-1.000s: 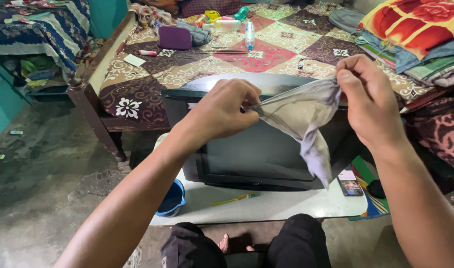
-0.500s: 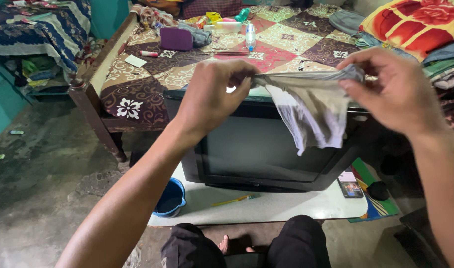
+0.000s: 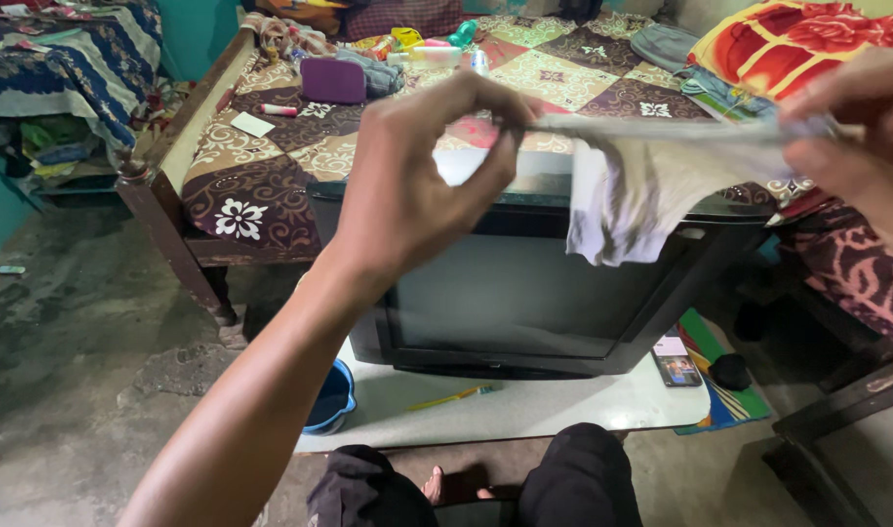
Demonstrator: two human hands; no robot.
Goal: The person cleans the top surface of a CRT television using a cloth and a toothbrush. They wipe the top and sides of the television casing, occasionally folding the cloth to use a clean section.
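Two bare hands stretch one thin, pale grey, limp cloth [image 3: 630, 185] taut in front of a boxy black television.

One left hand [image 3: 417, 176] at about 10 o'clock pinches the cloth's top edge between thumb and fingertips; one right hand [image 3: 851, 137] at 2 o'clock grips the other end in curled fingers, so the edge runs as a tight line between them while the loose, wrinkled rest hangs from it. Below, one smooth white tabletop [image 3: 563, 405] carries one glossy black television [image 3: 524, 283], one yellow pencil [image 3: 456, 395] and one small phone [image 3: 676, 363]. One round blue plastic bucket [image 3: 329, 398] sits at 7 o'clock. Beyond, at 12 o'clock, one wooden bed with a floral patchwork cover [image 3: 271, 166] holds one purple pouch [image 3: 333, 80].
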